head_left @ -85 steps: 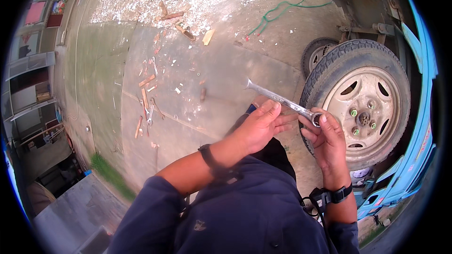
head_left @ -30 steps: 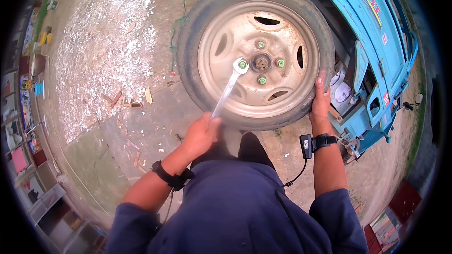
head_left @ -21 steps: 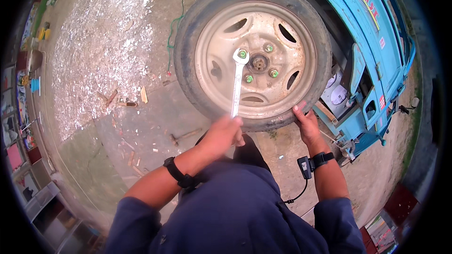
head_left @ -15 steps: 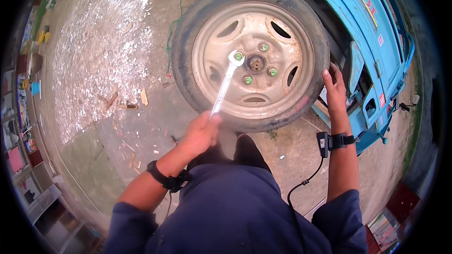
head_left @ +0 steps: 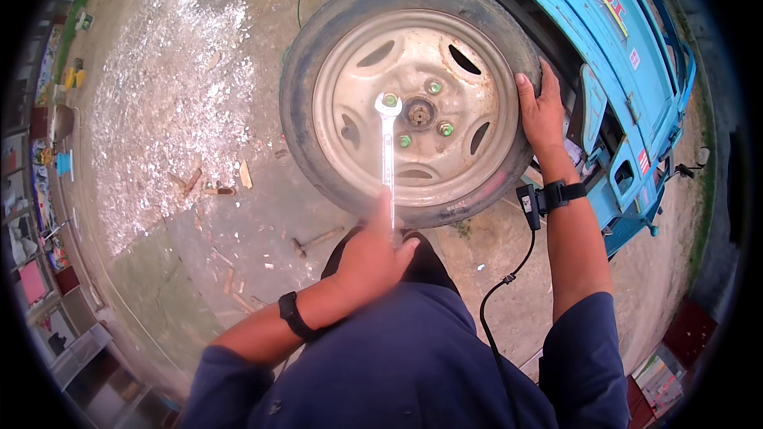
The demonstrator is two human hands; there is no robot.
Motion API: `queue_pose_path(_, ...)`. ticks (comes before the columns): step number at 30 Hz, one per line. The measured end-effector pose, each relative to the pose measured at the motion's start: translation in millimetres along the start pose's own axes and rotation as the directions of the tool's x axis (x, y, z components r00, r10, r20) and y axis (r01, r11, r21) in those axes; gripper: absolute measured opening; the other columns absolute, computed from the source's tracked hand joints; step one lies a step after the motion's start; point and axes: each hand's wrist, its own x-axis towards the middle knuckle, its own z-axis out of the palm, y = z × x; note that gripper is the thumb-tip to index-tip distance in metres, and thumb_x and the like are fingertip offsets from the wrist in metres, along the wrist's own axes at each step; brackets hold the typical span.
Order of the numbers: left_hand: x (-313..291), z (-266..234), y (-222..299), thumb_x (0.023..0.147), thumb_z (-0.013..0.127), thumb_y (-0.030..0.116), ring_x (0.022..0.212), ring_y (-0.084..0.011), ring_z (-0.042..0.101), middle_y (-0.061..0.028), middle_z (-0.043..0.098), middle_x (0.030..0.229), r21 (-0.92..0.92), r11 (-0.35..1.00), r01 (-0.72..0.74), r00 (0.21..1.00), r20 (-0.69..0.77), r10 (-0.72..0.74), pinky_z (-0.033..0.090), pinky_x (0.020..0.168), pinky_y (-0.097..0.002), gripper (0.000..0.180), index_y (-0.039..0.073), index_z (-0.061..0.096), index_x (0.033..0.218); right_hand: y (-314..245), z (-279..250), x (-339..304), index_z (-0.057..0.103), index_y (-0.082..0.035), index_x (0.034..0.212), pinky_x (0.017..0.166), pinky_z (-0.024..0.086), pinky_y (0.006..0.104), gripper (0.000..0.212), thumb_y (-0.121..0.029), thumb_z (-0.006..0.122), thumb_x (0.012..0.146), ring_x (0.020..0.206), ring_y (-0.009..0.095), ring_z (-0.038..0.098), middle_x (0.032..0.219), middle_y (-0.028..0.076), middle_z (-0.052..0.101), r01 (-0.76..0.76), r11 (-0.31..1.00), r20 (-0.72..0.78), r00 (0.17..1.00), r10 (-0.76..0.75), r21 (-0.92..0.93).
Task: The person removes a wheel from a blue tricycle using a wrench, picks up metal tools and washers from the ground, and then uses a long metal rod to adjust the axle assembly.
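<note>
A vehicle wheel stands before me, with a black tyre (head_left: 306,155) around a worn cream-coloured steel rim (head_left: 342,83). Several green-marked nuts ring its rusty hub (head_left: 420,116). The open jaw of a long silver wrench (head_left: 388,143) sits around the upper-left nut (head_left: 389,100), its shaft pointing down toward me. My left hand (head_left: 372,258), blurred by motion, is closed on the lower end of that wrench. At the tyre's right edge, my right hand (head_left: 543,115) grips the rubber, thumb on the sidewall and fingers over the tread.
A light blue vehicle body (head_left: 608,83) rises close on the right. Shiny pale flakes (head_left: 171,95) cover the ground at left, near wood scraps (head_left: 245,174). A hammer-like tool (head_left: 318,240) lies below the wheel. A black cable (head_left: 486,322) hangs from my right wrist device.
The wrench has swung from a slant to nearly straight down, its jaw still at the same nut. My left hand moved right and closer to me. My right hand sits slightly higher along the tyre.
</note>
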Motion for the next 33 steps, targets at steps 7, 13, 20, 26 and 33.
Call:
queue_pose_path(7,21,9,26,0.089,0.059,0.016,0.074,-0.0366,0.067,-0.0158,0.066,0.085,0.288,0.906,-0.31,0.87,0.47,0.149,0.053,0.063,-0.0466,0.04,0.008,0.049,0.127,0,1,-6,0.044,-0.002,0.143,0.104,0.042,0.043,0.069,-0.051,0.058,0.096,0.127,0.038,0.051,0.138,0.023,0.051,-0.018,1.0,-0.025,1.0,0.018,0.007)
queue_pose_path(13,88,3,94,0.081,0.063,0.014,0.067,-0.0303,0.067,-0.0125,0.063,0.073,0.405,0.694,-0.595,0.768,0.542,0.342,0.053,0.058,-0.0433,0.024,0.008,0.064,0.105,7,5,-6,0.044,-0.003,0.143,0.104,0.043,0.0429,0.069,-0.052,0.057,0.096,0.127,0.038,0.051,0.138,0.021,0.051,-0.017,1.0,-0.039,0.999,0.017,0.007)
queue_pose_path(20,218,-44,122,0.082,0.07,0.02,0.075,-0.0282,0.066,-0.0099,0.064,0.082,0.452,0.682,-0.575,0.756,-0.027,0.654,0.053,0.072,-0.0386,0.021,0.006,0.067,0.097,7,2,-7,0.045,-0.004,0.142,0.104,0.043,0.0426,0.068,-0.051,0.059,0.095,0.127,0.037,0.051,0.138,0.02,0.051,-0.04,0.999,-0.038,0.998,0.041,0.025)
queue_pose_path(26,215,-184,22,0.091,0.07,0.011,0.078,-0.0167,0.069,-0.0089,0.067,0.091,-0.47,0.882,-0.034,0.945,-0.303,-0.126,0.056,0.064,-0.0245,0.018,0.002,0.056,0.097,-2,3,-5,0.045,-0.003,0.142,0.104,0.043,0.0421,0.068,-0.049,0.06,0.095,0.127,0.036,0.051,0.136,0.021,0.051,-0.02,0.998,-0.037,0.999,0.023,0.063)
queue_pose_path(33,41,-149,-82,0.092,0.071,0.012,0.074,-0.0172,0.069,-0.0096,0.067,0.094,-0.639,0.717,0.279,0.85,-0.183,-0.494,0.055,0.063,-0.0251,0.02,0.002,0.059,0.105,0,3,-8,0.045,-0.005,0.143,0.105,0.042,0.0416,0.067,-0.048,0.06,0.095,0.127,0.036,0.051,0.137,0.02,0.051,-0.037,0.998,-0.03,0.999,0.039,0.057)
